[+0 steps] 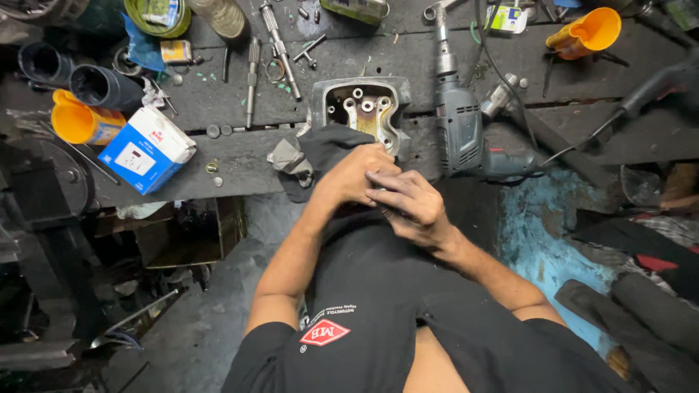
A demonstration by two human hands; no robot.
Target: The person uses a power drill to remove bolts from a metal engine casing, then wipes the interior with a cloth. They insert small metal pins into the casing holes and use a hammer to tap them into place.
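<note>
At the desk's (218, 175) near edge, the left hand (357, 175) has its grip clamped on a dark rag (320, 145) beside a metal engine cover (362, 105), while the right hand (408, 204) overlaps it, fingers (389, 193) curled, grip unclear.

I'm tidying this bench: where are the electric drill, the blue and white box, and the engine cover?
electric drill (460, 135), head view, on its grey body.
blue and white box (145, 151), head view, on its top face.
engine cover (362, 105), head view, on its inner cavity.
</note>
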